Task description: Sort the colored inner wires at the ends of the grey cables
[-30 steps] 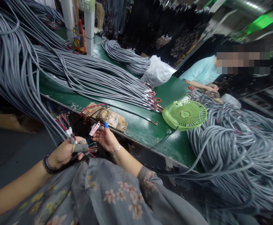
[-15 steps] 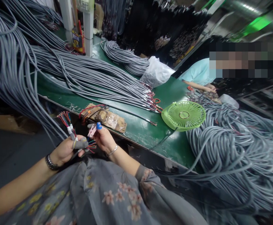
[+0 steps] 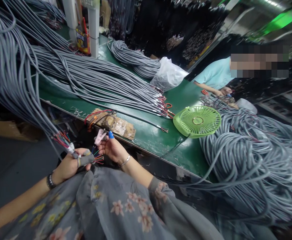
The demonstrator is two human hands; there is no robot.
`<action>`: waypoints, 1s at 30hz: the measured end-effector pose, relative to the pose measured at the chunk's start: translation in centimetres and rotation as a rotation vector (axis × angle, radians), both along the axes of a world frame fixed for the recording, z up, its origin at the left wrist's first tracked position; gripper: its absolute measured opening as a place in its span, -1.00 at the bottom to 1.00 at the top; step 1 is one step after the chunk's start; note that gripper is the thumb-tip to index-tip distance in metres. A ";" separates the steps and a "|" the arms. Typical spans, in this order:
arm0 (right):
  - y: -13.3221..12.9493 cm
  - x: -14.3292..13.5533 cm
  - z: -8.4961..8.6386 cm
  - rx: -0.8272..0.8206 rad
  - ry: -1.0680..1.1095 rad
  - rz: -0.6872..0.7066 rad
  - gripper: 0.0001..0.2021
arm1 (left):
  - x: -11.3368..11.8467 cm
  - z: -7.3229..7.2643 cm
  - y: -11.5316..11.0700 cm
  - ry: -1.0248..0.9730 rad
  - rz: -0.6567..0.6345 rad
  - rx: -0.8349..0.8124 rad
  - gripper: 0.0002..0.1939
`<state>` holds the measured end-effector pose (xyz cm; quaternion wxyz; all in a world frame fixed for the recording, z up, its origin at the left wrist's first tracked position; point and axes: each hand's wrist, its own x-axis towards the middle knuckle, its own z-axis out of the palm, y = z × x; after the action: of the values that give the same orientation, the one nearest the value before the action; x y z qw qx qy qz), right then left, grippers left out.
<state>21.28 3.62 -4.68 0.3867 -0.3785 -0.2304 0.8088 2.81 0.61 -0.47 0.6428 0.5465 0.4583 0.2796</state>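
My left hand [image 3: 70, 165], with grey covers on some fingers, is closed around grey cables. White-banded cable ends with fanned coloured wires [image 3: 63, 139] stick out above it. A second spray of thin coloured wires [image 3: 99, 158] emerges between its fingers, towards the right hand. My right hand [image 3: 114, 149] is just beside these wires, its thumb raised apart from the fingers and wearing a blue cover [image 3: 111, 134]. A pink piece [image 3: 100, 136] is at its index finger; whether worn or held is unclear. I see nothing gripped between thumb and fingers.
On the green table [image 3: 148, 138] lie a long bundle of grey cables [image 3: 105, 80] and a taped cardboard piece [image 3: 119, 126]. A green fan [image 3: 197, 121] stands near a large cable heap [image 3: 248, 160]. A co-worker in a light-blue top [image 3: 213, 73] works behind it.
My left hand has turned, tipping the upper cable ends lower and to the left. My right hand has moved slightly down and right, its thumb now farther from the pink piece.
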 end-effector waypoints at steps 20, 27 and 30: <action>-1.3 -0.5 1.1 0.264 -0.338 0.233 -0.52 | 0.3 -1.0 -0.5 0.215 -0.061 0.091 -0.78; -1.8 -0.7 0.9 0.434 -0.436 0.161 -0.49 | 0.2 -1.4 0.0 0.228 -0.071 -0.020 -0.86; -2.1 -0.1 0.6 0.348 -0.350 0.112 -0.43 | 0.3 -0.5 -0.1 0.211 0.021 0.007 -0.86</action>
<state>21.22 1.51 -4.13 0.3550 -0.4272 -0.4502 0.6992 3.14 0.54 -0.93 0.5860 0.5703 0.5281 0.2291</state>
